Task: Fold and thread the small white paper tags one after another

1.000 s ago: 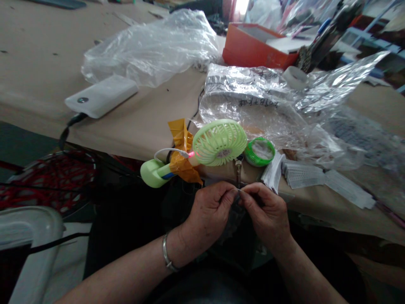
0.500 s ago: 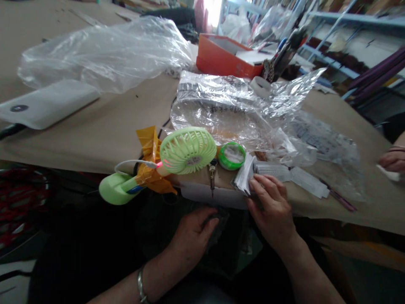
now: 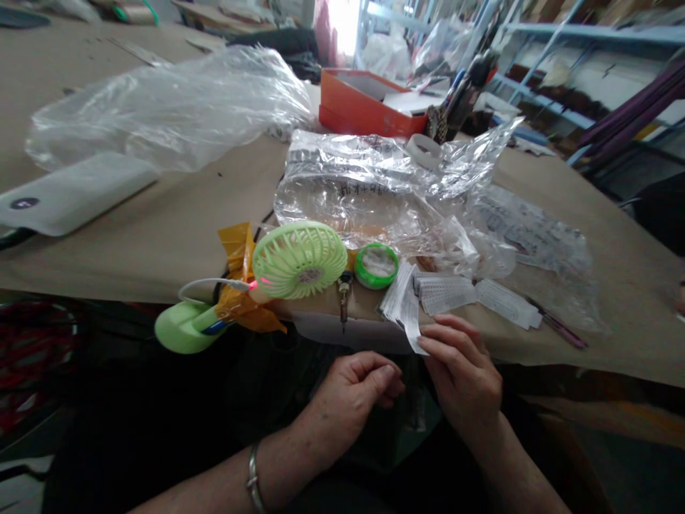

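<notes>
In the head view my right hand (image 3: 463,378), at the table's front edge, pinches the end of a white paper slip (image 3: 412,333). That slip bends down from a fanned stack of printed slips (image 3: 397,294). To its left, below the edge, my left hand (image 3: 356,400) is closed with curled fingers; what it holds, if anything, is hidden. A second bundle of printed slips (image 3: 445,293) lies beside the stack, and a third bundle (image 3: 506,303) lies farther right. Left of the stack sit a round green-rimmed container (image 3: 376,265) and a thin pointed tool (image 3: 343,303).
A light green fan (image 3: 300,260) stands at the edge, wrapped with orange tape (image 3: 238,285). Behind lie clear plastic bags (image 3: 347,200), a tape roll (image 3: 424,151) and an orange box (image 3: 350,107). A white device (image 3: 80,193) is at left, a purple pen-like stick (image 3: 561,328) at right.
My right hand has drawn a slip down from the stack toward me. My left hand has moved right, and the dark thin material by it no longer shows. The other person's hand at right is almost out of view.
</notes>
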